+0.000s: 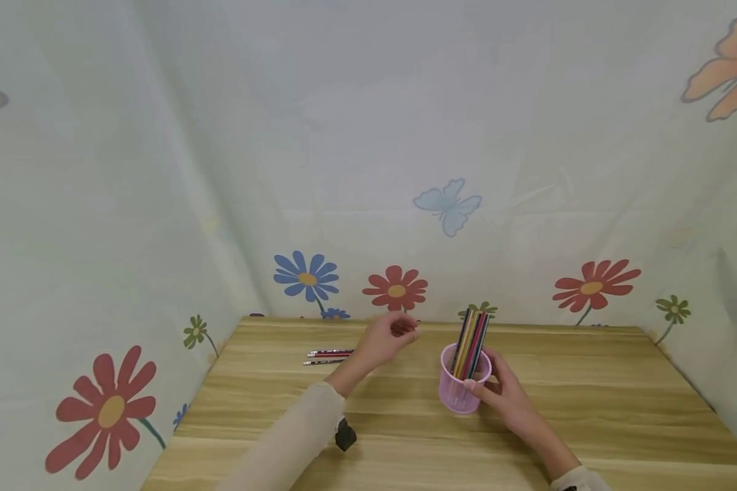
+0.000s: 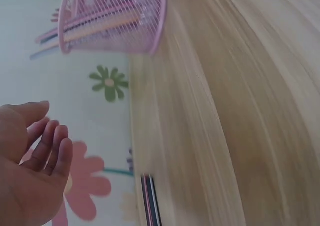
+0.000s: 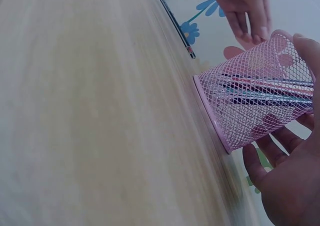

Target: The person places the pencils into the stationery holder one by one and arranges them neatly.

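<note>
At the far left, a large red flower (image 1: pixel 110 410) is printed on the pale backdrop (image 1: pixel 160 204), beside the left edge of the wood-grained bench (image 1: pixel 589 389). Next come the loose pencils (image 1: pixel 328 354), lying close together toward the back of the bench; 3 ends show, and the left forearm hides the rest in the head view. A blue flower (image 1: pixel 307 278) is printed on the backdrop behind them.

The left hand (image 1: pixel 385 339) is raised above the bench, between the loose pencils and the cup. It is released, its fingers loosely curled with the thumb apart from them. A small black block (image 1: pixel 345 435) sits at the cuff of its pale sleeve (image 1: pixel 288 436).

Right of that hand, the pink mesh cup (image 1: pixel 457 399) stands roughly upright at the bench, carrying a bundle of pencils (image 1: pixel 471 341), yellow, red and dark among them. They lean together and rise above the rim.

The right hand (image 1: pixel 508 394) grasps the cup from its right side, thumb near the rim and fingers around the wall. Farther right, another red flower (image 1: pixel 592 288) is printed on the backdrop behind the bench.
</note>
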Tool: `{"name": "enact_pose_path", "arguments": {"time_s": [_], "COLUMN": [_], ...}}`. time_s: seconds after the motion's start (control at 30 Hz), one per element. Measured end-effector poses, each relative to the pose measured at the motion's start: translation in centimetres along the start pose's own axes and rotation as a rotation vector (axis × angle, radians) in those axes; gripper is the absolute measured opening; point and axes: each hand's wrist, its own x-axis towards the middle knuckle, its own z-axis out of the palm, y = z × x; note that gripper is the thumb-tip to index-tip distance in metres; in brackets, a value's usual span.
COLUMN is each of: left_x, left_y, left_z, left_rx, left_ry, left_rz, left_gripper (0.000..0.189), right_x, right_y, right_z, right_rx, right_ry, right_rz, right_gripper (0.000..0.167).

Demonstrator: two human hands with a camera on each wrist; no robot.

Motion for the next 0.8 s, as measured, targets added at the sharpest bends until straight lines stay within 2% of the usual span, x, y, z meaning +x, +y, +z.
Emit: {"name": "enact_pose_path", "arguments": {"time_s": [0.17, 0.33, 0.53, 0.8], "left_x": [-1.1, -2.2, -3.4, -3.9], "left_y": [-1.9, -3.7, -5.1, -6.5], "left_z": [-2.7, -4.2, -4.6, -4.3], "left_rx": [0.073, 0.189, 0.227, 0.268], "left_ry": [-0.046, -0.079, -0.106, -0.135], "left_rz": [-0.017, -0.055, -0.061, -0.042], "left_gripper": [0.016, 0.017, 0.018, 0.019], "right_x": [0.0, -0.1, -0.1, -0.2], "right_y": [-0.2, -0.2, -0.2, -0.4], "right_z": [-0.3, -0.5, -0.3, 0.1], "right_rx": [-0.008, -0.008, -0.006, -0.011], "right_ry": [0.0, -0.007, -0.004, -0.006], "right_rz": [0.012, 0.019, 0.011, 0.028], "right_gripper": [0.064, 0.065, 0.065, 0.065]}}
